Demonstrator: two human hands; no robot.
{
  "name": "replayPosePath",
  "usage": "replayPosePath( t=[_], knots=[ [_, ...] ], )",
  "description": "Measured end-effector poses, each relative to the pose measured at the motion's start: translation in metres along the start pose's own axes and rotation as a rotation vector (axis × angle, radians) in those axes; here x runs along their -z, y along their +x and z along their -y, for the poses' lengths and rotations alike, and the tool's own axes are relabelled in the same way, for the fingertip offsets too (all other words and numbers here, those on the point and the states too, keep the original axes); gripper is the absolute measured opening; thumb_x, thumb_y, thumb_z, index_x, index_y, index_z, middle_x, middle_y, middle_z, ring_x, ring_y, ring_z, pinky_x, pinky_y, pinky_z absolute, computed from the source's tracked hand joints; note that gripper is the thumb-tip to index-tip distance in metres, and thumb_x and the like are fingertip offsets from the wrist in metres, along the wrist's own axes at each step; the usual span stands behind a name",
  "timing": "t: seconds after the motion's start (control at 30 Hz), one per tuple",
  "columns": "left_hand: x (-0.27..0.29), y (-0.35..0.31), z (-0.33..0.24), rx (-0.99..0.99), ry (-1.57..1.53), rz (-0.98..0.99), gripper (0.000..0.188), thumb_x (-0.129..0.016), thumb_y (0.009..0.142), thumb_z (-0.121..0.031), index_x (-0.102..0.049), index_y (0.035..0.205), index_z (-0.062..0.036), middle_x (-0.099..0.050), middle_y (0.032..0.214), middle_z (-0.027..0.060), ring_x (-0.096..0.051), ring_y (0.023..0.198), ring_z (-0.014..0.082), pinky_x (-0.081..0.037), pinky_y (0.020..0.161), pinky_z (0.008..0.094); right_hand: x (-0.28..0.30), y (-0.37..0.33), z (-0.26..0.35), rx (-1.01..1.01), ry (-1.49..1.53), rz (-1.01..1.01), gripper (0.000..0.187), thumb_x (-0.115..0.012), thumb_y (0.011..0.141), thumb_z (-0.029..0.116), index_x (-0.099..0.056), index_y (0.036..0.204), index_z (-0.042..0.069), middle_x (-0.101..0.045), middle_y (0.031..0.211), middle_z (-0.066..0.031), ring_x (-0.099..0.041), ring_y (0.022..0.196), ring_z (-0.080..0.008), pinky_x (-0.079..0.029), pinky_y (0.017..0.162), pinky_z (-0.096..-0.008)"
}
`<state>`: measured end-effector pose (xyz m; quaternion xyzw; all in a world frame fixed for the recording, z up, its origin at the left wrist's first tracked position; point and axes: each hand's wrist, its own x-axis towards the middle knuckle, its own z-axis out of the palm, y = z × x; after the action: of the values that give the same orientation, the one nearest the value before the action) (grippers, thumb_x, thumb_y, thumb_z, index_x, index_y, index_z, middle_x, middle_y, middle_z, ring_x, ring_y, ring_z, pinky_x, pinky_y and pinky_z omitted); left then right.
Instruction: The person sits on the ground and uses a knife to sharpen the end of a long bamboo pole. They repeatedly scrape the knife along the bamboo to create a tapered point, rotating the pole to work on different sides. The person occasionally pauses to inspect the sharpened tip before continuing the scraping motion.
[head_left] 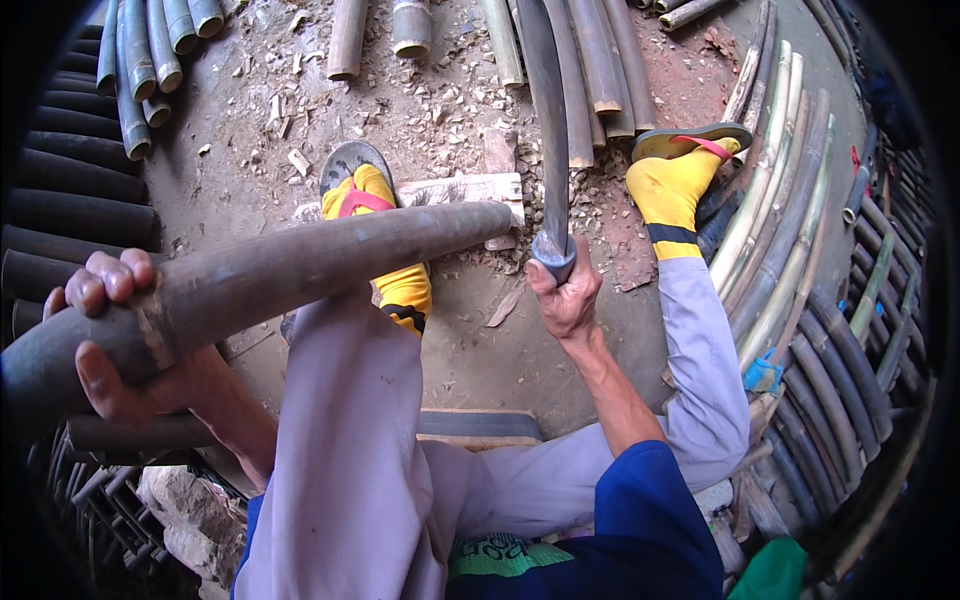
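My left hand point(125, 330) is wrapped round a thick, dark bamboo pole point(330, 250), fingers over its upper side and thumb below. The pole runs from the left rim across my bent leg, its far end above a small wooden block point(460, 192). In my right hand point(572, 305) is the short, dark grip of what looks like a machete point(553, 150). Its long dark blade points away from me, past the pole's tip without visibly touching it. The blade's far end lies beyond the top of the view.
Dark poles are stacked along the left point(80, 210). Bamboo lengths point(595, 60) lie ahead, among wood chips point(270, 120). Long pale and dark poles point(780, 200) curve along the right. My yellow-socked feet in sandals point(360, 190) flank the work area. A stone point(190, 515) sits lower left.
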<state>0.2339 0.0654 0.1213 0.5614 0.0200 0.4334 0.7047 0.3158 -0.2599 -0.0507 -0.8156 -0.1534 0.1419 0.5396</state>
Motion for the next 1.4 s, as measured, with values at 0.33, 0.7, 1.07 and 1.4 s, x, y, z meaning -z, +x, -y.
replayPosePath(
  t=[0.33, 0.7, 1.07, 1.4],
  knots=[
    [-0.006, 0.005, -0.004, -0.062, -0.025, 0.141, 0.054, -0.060, 0.072, -0.028, -0.045, 0.116, -0.0015, -0.058, 0.093, 0.0100, -0.058, 0.086, 0.0218, -0.052, 0.076, 0.0342, 0.002, 0.004, 0.003, -0.026, -0.083, 0.072, 0.043, -0.055, 0.089, 0.044, -0.052, 0.094, 0.001, -0.062, 0.066, -0.0106, -0.064, 0.057, -0.0212, -0.053, 0.049, -0.0323],
    [-0.007, 0.009, -0.004, -0.040, -0.114, 0.352, 0.062, -0.065, 0.069, -0.028, -0.043, 0.120, -0.0011, -0.056, 0.095, 0.0106, -0.057, 0.088, 0.0230, -0.052, 0.078, 0.0309, 0.010, 0.003, -0.004, -0.147, -0.057, 0.176, 0.045, -0.058, 0.087, 0.045, -0.055, 0.095, 0.001, -0.065, 0.072, -0.0132, -0.066, 0.063, -0.0261, -0.051, 0.056, -0.0374],
    [-0.059, 0.007, 0.063, 0.490, 0.076, 0.156, 0.036, -0.065, 0.068, -0.012, -0.056, 0.097, 0.0062, -0.063, 0.082, 0.0154, -0.064, 0.077, 0.0240, -0.053, 0.073, 0.0336, 0.026, -0.009, 0.002, -0.302, -0.100, 0.084, 0.038, -0.065, 0.082, 0.035, -0.053, 0.097, 0.002, -0.064, 0.076, -0.0151, -0.065, 0.073, -0.0270, -0.049, 0.064, -0.0383],
    [-0.086, 0.136, -0.052, 0.840, 0.001, 0.190, 0.044, -0.064, 0.078, -0.031, -0.048, 0.098, 0.0044, -0.059, 0.073, 0.0132, -0.063, 0.058, 0.0194, -0.055, 0.054, 0.0308, 0.069, -0.015, 0.065, 0.006, -0.139, -0.195, 0.043, -0.064, 0.076, 0.026, -0.046, 0.103, -0.002, -0.061, 0.081, -0.0167, -0.062, 0.071, -0.0302, -0.048, 0.065, -0.0411]
  ],
)
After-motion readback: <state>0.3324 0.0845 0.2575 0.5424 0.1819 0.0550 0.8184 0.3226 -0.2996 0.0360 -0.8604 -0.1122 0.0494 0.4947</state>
